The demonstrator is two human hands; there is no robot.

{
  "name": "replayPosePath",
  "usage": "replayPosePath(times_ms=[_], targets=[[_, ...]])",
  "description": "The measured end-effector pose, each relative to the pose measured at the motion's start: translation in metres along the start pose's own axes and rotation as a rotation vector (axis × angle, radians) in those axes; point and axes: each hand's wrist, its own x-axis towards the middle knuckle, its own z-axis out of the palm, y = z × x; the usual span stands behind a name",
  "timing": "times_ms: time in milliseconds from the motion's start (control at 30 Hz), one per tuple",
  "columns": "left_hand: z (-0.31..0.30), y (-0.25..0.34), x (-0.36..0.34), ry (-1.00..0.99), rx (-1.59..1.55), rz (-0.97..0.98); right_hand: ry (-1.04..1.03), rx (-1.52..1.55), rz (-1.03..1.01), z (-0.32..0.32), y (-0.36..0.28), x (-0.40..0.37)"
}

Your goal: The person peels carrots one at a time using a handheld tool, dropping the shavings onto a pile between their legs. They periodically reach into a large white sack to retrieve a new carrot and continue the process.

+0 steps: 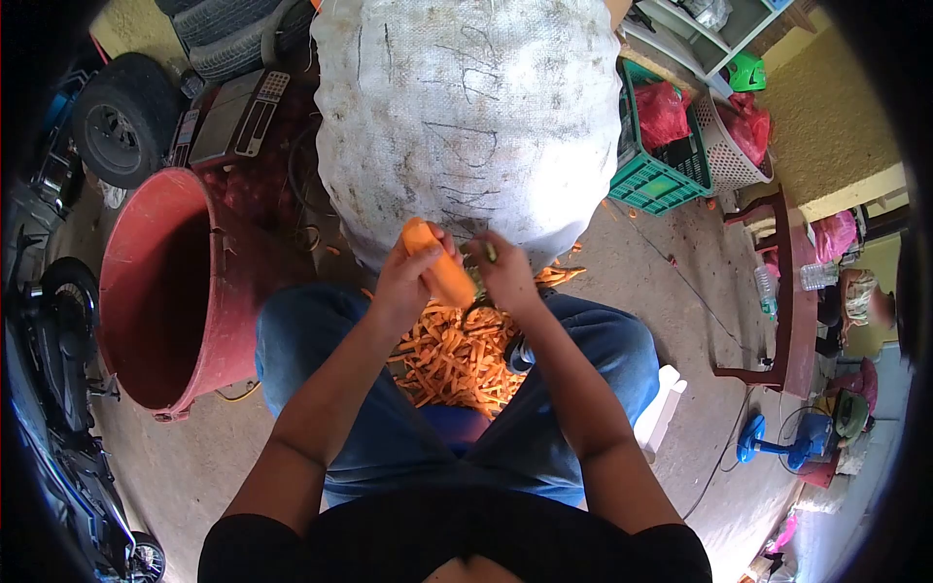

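We see the left hand (400, 282) curled around a thick, smooth, bright orange carrot (451, 279), its thumb laid along the side and its fingers wrapped behind. Just beside it, the right hand (510, 282) is closed, its fingers pinching a small greenish tool (491, 254) that they largely cover, so we cannot tell its full shape or whether it touches the carrot. The carrot is tilted, its upper end leaning toward the left, and it is held above a loose heap of thin orange peel strips (457, 364) lying between two knees in blue denim jeans (607, 355). A few more strips lie to the right of the heap, near the base of a bulging white woven sack (466, 117) marked with dark handwriting, which we find directly in front of the hands. Beside the left knee we see a large round red plastic tub (258, 301), with its dark inside showing. Past the sack on the right is a green slatted plastic crate (666, 185) holding a red plastic bag (661, 114), next to a white perforated basket (729, 155). Near the right knee, a white flattish box (661, 413) lies on the grey concrete floor (700, 340).
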Motion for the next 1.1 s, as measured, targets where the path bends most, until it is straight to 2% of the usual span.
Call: replayPosePath(times_ms=[33, 100, 133, 167, 233, 267, 300, 333, 367, 400, 500, 567, 633, 667, 733, 767, 833, 900, 967, 1033, 1100], targets=[[-0.002, 0.003, -0.001, 0.0, -0.002, 0.002, -0.001, -0.002, -0.001, -0.007, -0.001, 0.003], [-0.006, 0.007, -0.005, -0.082, 0.229, -0.397, 0.219, -0.034, -0.094, -0.02, 0.001, 0.008], [0.001, 0.007, -0.007, -0.088, 0.288, -0.483, 0.329, -0.02, -0.125, -0.025, 0.0, 0.009], [0.003, 0.004, -0.009, -0.088, 0.287, -0.485, 0.441, -0.006, -0.156, -0.03, -0.001, 0.011], [0.007, 0.0, -0.011, -0.159, 0.32, -0.594, 0.599, 0.225, -0.064, -0.039, 0.004, 0.019], [0.009, -0.002, -0.012, -0.159, 0.319, -0.594, 0.61, 0.425, 0.086, -0.044, 0.004, 0.021], [0.012, -0.003, -0.013, -0.171, 0.317, -0.634, 0.608, 0.425, 0.087, -0.043, 0.008, 0.022], [0.013, -0.005, -0.014, -0.184, 0.317, -0.675, 0.62, 0.617, 0.073, -0.039, 0.014, 0.024], [0.014, -0.007, -0.015, -0.183, 0.318, -0.675, 0.629, 0.81, 0.058, -0.036, 0.016, 0.026], [0.013, -0.011, -0.015, -0.183, 0.34, -0.681, 0.618, 0.822, 0.078, -0.032, -0.001, 0.018], [0.012, -0.017, -0.014, -0.163, 0.359, -0.687, 0.59, 0.469, 0.044, -0.02, -0.008, 0.008], [0.011, -0.016, -0.015, -0.14, 0.354, -0.692, 0.601, 0.429, 0.033, -0.017, -0.005, 0.009], [0.012, -0.011, -0.015, -0.269, 0.344, -0.685, 0.653, 0.251, 0.048, -0.022, 0.005, 0.015], [0.015, -0.007, -0.017, -0.27, 0.344, -0.684, 0.654, 0.251, 0.047, -0.028, 0.013, 0.021], [0.02, -0.001, -0.021, -0.361, 0.382, -0.714, 0.755, 0.382, 0.209, -0.041, 0.022, 0.03], [0.017, -0.004, -0.019, -0.363, 0.378, -0.715, 0.756, 0.379, 0.211, -0.045, 0.026, 0.029], [0.009, -0.011, -0.017, -0.185, 0.479, -0.675, 0.776, 0.544, 0.126, -0.048, 0.018, 0.027], [0.01, -0.011, -0.015, -0.175, 0.475, -0.656, 0.788, 0.525, 0.08, -0.043, 0.012, 0.023], [0.012, -0.012, -0.014, -0.173, 0.471, -0.649, 0.691, 0.356, 0.066, -0.038, -0.003, 0.014], [0.012, -0.014, -0.014, -0.14, 0.469, -0.673, 0.648, 0.442, -0.022, -0.024, -0.002, 0.015], [0.014, -0.014, -0.014, -0.124, 0.437, -0.676, 0.581, 0.422, 0.013, -0.016, -0.009, 0.008]])
